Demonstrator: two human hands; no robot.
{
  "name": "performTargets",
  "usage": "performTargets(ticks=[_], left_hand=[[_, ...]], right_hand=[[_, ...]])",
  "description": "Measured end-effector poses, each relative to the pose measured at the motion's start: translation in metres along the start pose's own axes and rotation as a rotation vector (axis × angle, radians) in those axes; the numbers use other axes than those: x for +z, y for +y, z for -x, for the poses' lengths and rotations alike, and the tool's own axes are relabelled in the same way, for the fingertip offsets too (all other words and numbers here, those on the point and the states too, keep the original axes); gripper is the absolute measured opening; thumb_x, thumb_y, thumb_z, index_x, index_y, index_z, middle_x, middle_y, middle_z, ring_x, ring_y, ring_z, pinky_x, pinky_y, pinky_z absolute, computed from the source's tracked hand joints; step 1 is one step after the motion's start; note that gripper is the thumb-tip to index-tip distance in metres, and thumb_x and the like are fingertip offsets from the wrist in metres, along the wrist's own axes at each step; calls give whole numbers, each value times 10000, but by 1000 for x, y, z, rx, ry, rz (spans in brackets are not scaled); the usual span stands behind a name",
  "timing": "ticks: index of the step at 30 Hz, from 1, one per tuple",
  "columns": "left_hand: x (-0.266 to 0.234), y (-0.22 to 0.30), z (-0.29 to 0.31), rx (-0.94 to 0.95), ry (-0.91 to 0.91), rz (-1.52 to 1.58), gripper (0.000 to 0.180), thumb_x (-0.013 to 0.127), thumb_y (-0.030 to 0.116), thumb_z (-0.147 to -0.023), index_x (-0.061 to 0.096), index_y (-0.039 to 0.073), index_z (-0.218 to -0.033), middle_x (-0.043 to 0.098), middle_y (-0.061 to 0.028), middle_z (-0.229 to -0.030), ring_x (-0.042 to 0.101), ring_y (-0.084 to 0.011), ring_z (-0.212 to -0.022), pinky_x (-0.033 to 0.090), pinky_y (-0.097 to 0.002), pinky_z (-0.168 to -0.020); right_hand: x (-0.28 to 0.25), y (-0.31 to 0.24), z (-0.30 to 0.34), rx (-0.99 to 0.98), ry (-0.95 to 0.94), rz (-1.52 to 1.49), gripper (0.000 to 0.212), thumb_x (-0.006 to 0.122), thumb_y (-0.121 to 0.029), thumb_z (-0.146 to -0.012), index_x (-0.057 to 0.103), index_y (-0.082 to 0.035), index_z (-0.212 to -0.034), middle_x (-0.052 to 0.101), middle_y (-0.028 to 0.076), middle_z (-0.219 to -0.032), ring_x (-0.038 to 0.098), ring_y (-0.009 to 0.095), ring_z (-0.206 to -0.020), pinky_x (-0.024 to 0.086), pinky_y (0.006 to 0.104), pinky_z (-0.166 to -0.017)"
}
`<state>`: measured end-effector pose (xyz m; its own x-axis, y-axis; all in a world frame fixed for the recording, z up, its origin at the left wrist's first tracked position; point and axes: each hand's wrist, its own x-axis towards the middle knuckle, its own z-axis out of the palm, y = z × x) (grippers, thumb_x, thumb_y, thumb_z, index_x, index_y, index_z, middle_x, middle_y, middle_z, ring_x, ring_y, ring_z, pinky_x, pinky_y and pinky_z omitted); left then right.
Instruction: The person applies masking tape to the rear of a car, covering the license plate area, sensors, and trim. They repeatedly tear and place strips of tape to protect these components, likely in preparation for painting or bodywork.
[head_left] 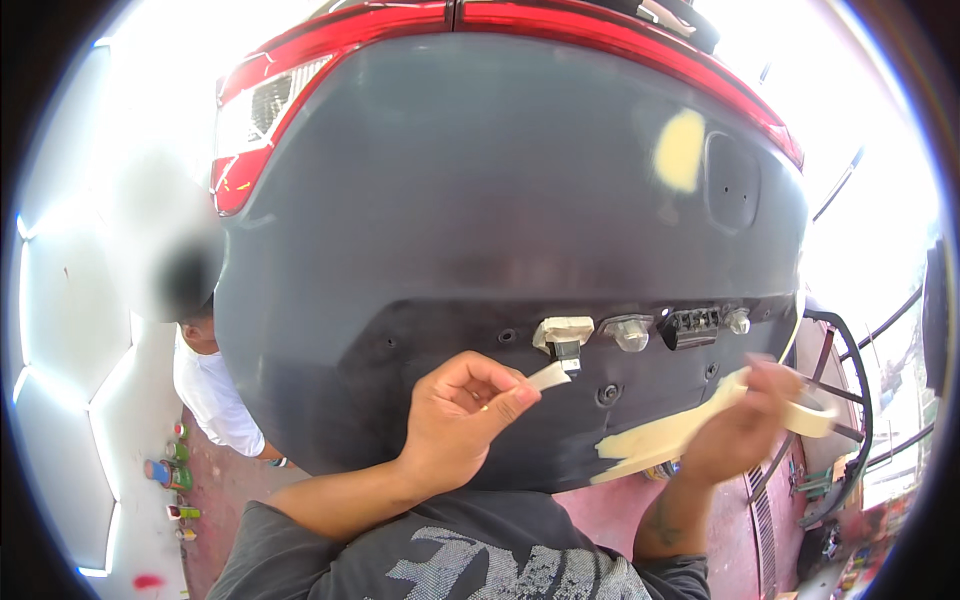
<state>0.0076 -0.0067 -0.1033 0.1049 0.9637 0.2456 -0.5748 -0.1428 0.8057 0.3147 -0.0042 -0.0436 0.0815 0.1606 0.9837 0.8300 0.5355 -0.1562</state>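
In front of me stands a car's grey tailgate [480, 200]. Between thumb and fingertips my left hand [455, 415] pinches a short strip of masking tape [550, 376]. That strip is beside a small black fitting [567, 357] hanging under a piece wrapped in pale tape [563, 332]. My right hand [735, 430], blurred, is closed on a roll of masking tape [812, 416] at the lower right. To the right of the wrapped piece are a clear lamp [630, 334], a black latch part [690, 328] and a second clear lamp [738, 321].
Red tail lights [360, 30] run along the top. Cream patches [680, 150] mark the panel. A person in a white shirt [212, 395] is behind the left edge. Several cans [175, 475] line the floor at left; a black curved frame [868, 400] stands at right.
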Motion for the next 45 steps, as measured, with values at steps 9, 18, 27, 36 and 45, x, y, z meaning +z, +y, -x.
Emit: performTargets(ticks=[9,18,27,36,45], left_hand=[[-3,-14,3,-43,-119,10,152,779,-38,-1069,705,5,-1194,798,-168,-1275,794,-256,-1217,647,-363,-1023],[-12,-3,23,-242,-114,120,267,751,-40,-1082,705,-29,-1345,762,-176,-1418,763,-302,-1325,621,-413,-1143],[-6,-6,21,-220,-219,184,379,743,-27,-1092,674,-19,-1465,689,-172,-1540,709,-297,-1418,618,-383,-1100],[-16,-1,27,-13,-267,-366,661,806,47,-1033,571,38,-1651,609,-163,-1571,700,-242,-1370,615,-353,-1031],[-12,-7,26,160,-343,-736,876,774,312,-1060,361,-71,-1732,353,-292,-1767,541,-505,-1502,530,-540,-1201]], right_hand=[[61,-70,14,340,-658,-432,179,943,-120,-875,807,-59,-975,546,70,-1014,549,229,-910,459,366,-814],[58,-70,-14,218,-790,-212,177,917,-144,-901,808,-48,-1003,565,85,-1037,573,248,-932,477,397,-842],[53,-77,7,391,-759,-362,144,875,-80,-939,776,-15,-1022,570,78,-1057,566,224,-999,470,360,-903],[60,-79,-24,178,-836,-79,135,800,-145,-1018,727,-35,-1043,588,133,-1116,588,306,-1037,462,429,-961],[84,-95,-29,-241,-1022,175,108,766,-162,-1026,729,-65,-1055,617,147,-1155,610,398,-1082,444,530,-1013]])
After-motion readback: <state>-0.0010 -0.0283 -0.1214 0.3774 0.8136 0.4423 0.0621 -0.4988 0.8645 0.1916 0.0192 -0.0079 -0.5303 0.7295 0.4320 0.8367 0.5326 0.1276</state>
